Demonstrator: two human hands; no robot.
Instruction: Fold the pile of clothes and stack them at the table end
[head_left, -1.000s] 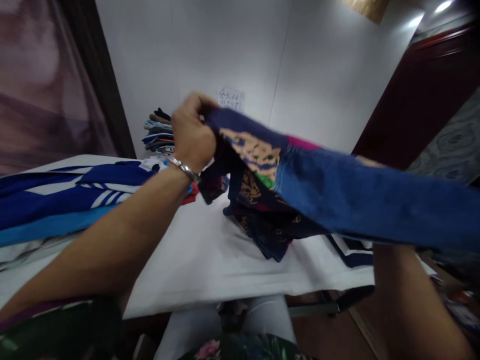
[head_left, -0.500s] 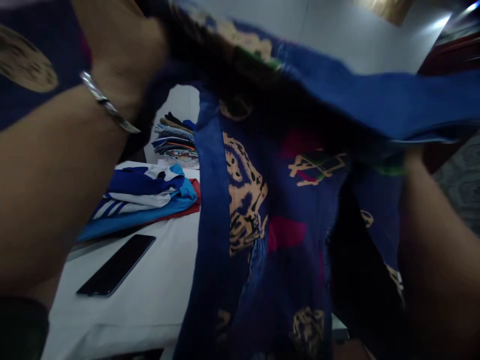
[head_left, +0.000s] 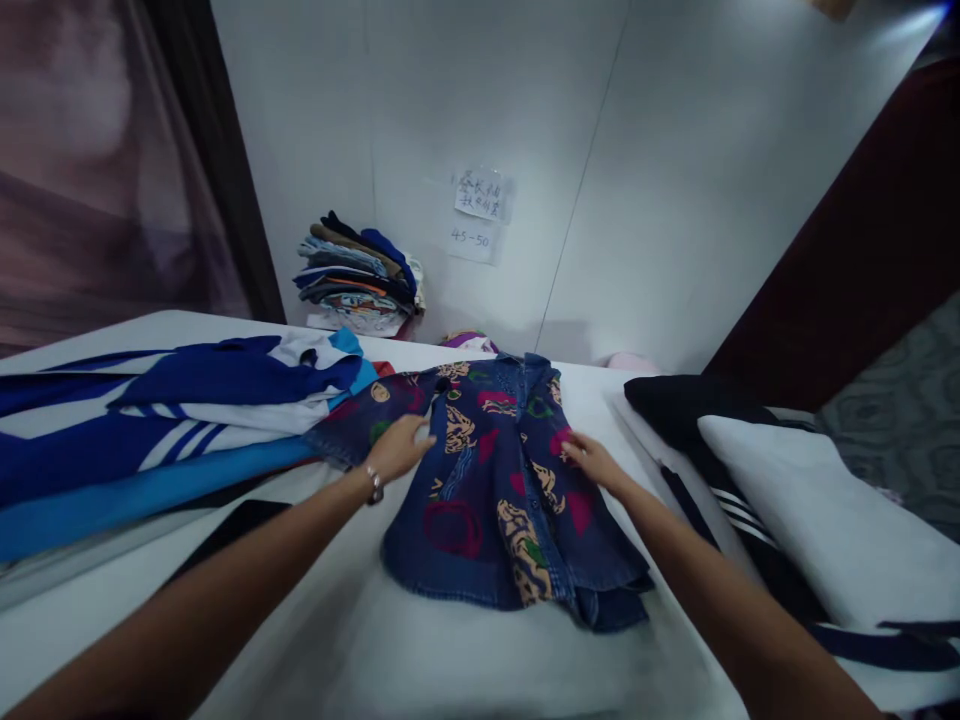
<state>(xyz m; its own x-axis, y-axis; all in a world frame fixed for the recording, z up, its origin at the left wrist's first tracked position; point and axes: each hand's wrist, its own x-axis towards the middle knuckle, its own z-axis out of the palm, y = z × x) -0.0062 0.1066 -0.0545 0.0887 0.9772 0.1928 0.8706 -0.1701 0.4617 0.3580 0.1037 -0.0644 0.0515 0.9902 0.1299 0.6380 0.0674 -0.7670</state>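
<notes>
Where legible, "45-50" sign (head_left: 472, 243) beyond shirt (head_left: 480, 470)

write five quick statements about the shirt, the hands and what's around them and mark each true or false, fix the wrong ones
1. The patterned denim shirt lies on the white table with its collar toward the wall. True.
2. The left hand and right hand are on opposite sides of the shirt's button placket. True.
3. The silver bracelet is on the right wrist. False: it is on the left.
4. The lower paper note reads 45-50. True.
5. The tall stack of folded clothes stands to the right of the notes. False: it stands to their left.
</notes>
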